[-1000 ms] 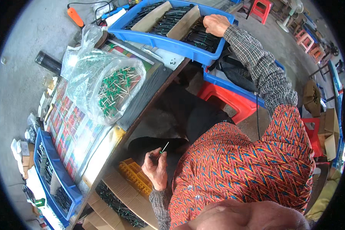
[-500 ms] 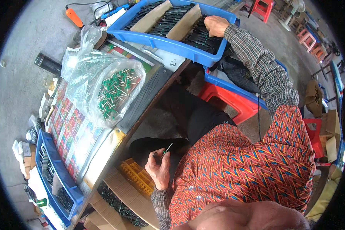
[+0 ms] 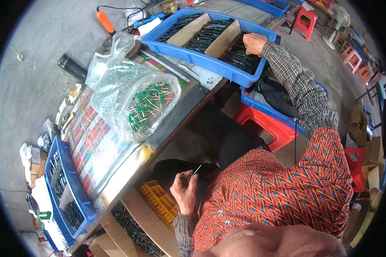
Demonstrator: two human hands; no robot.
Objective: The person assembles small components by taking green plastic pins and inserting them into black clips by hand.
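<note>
Head view: the left hand (image 3: 185, 193), low and near, has its grip pinched together on a thin pin (image 3: 196, 171); it looks light, stiff and easy to drop, best held at mid-shaft. The right hand (image 3: 254, 43) rests far right among dark parts in the blue tray (image 3: 188, 55) on the tabletop (image 3: 176, 115); whether its grip holds one, the viewer cannot tell.

Two hands show: the left hand (image 3: 185, 192) and the right hand (image 3: 254, 43). Two blue trays sit on the tabletop (image 3: 116, 154): one large tray (image 3: 188, 53), one small tray (image 3: 75, 188). One clear bag (image 3: 133, 98), one orange-handled tool (image 3: 104, 22), three red stools.
</note>
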